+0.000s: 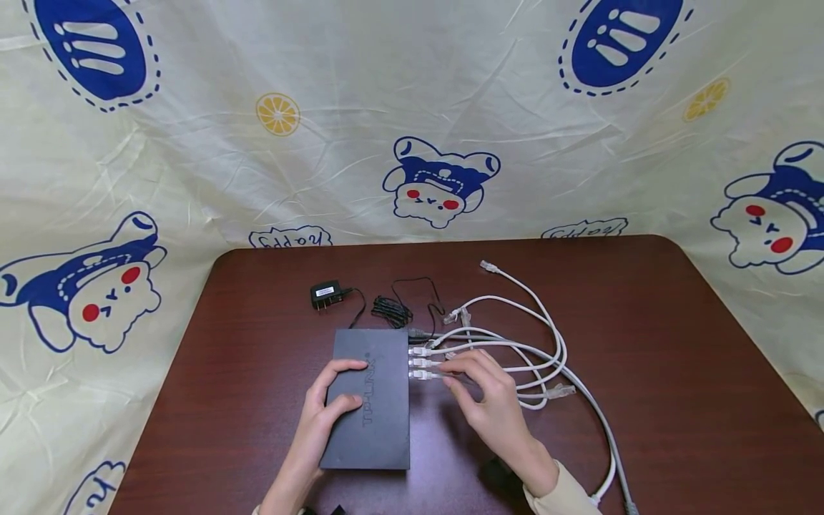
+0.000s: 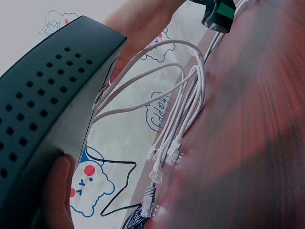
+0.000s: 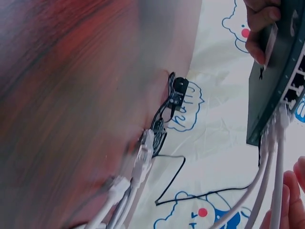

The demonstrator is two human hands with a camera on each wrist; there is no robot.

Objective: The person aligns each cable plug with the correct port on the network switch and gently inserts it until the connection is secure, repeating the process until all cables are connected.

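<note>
Apparently we're plugging in cables (image 3: 278,176), left hand (image 1: 320,409) gripping the switch (image 1: 376,440), right hand (image 1: 491,402) at one, pinch unclear; next likely calls for firm pushing.

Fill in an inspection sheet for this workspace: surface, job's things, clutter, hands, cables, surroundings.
Surface: brown table, smooth, reflective.
Job's things: dark TP-LINK box; black adapter beyond it, prongs bare.
Clutter: dark item by the right wrist, too obscured to identify.
Hands: left hand holds the box; right hand is at the nearest plugged-in cable, grip unclear.
Cables: three white cables plugged into the box's right side; loose plugs on the table; black cord partly bundled.
Surroundings: sheet with cartoon prints behind the table.
</note>
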